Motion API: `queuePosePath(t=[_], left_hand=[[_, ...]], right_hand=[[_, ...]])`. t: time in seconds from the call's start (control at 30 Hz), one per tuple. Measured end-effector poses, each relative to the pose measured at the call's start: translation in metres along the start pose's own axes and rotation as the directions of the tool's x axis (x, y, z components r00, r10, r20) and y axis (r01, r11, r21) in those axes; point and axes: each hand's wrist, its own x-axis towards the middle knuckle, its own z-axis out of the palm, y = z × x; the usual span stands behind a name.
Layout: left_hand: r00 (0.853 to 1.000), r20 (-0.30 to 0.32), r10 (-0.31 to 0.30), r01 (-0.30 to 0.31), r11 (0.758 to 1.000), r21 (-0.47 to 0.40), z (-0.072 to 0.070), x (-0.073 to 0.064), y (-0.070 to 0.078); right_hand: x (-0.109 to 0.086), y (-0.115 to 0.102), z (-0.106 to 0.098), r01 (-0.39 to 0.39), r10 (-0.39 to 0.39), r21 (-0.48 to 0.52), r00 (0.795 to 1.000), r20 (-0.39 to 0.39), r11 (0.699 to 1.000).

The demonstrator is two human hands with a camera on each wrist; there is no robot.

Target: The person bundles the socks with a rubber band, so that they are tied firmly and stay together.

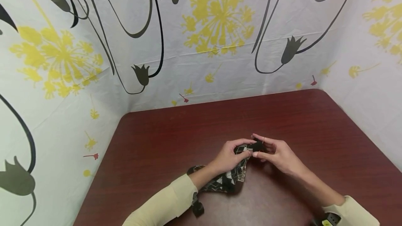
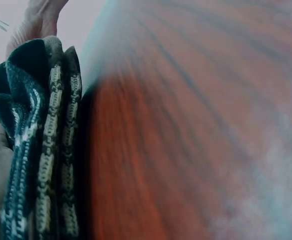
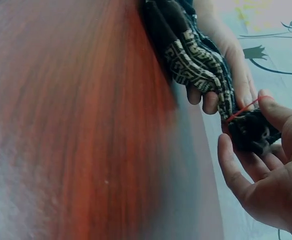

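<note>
A bundle of dark socks (image 1: 221, 183) with a black and white knitted pattern hangs low over the table. My left hand (image 1: 228, 159) grips it near its narrow end, thumb on the near side. At that dark end, my right hand (image 1: 281, 154) holds a thin red rubber band (image 3: 247, 107), stretched between the bundle and its fingers. In the left wrist view, the socks (image 2: 48, 150) show several folded layers stacked together. The right wrist view shows the dark tip of the socks (image 3: 248, 132) between the spread thumb and fingers of my right hand.
The reddish-brown wooden table (image 1: 163, 138) has rounded far corners. White cloth (image 1: 201, 76) printed with yellow flowers and grey tulips hangs around its back and sides. A small black device with a strap (image 1: 198, 208) sits at my left wrist.
</note>
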Motion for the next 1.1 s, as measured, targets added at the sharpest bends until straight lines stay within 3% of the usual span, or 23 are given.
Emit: queuePosePath(t=[0.1, 0.23, 0.33, 0.43, 0.57, 0.67, 0.87, 1.1], left_hand=[[1.0, 0.007, 0.008, -0.009, 0.995, 0.098, -0.001, -0.001, 0.003], [0.999, 0.01, 0.041, -0.042, 0.971, 0.234, -0.001, -0.001, 0.006], [0.997, 0.033, 0.072, -0.079, 0.934, 0.348, -0.001, -0.001, 0.009], [0.989, 0.092, 0.118, -0.147, 0.88, 0.452, 0.0, -0.002, 0.012], [0.973, 0.166, 0.163, -0.227, 0.825, 0.518, 0.0, -0.002, 0.015], [0.974, 0.17, 0.153, -0.221, 0.822, 0.525, -0.002, -0.003, 0.017], [0.983, 0.145, 0.11, -0.169, 0.849, 0.5, -0.007, -0.008, 0.019], [0.984, 0.098, 0.151, -0.179, 0.876, 0.447, -0.007, -0.011, 0.017]], right_hand=[[0.0, -0.001, -0.002, 0.014, -0.013, -0.022, 1.0, 0.023, 1.0], [0.002, -0.002, -0.002, 0.017, -0.016, -0.053, 0.999, 0.032, 0.998], [0.002, -0.002, -0.003, 0.013, -0.01, -0.083, 0.999, 0.038, 0.996], [0.003, -0.002, -0.002, 0.015, -0.01, -0.104, 0.999, 0.048, 0.994], [0.004, 0.001, 0.0, 0.031, -0.026, -0.107, 0.999, 0.047, 0.994], [0.003, 0.002, 0.002, 0.032, -0.028, -0.137, 0.999, 0.03, 0.99], [0.0, 0.0, 0.001, 0.007, -0.005, -0.167, 1.0, 0.013, 0.986], [0.0, 0.003, 0.001, 0.016, -0.012, -0.147, 1.0, 0.029, 0.989]])
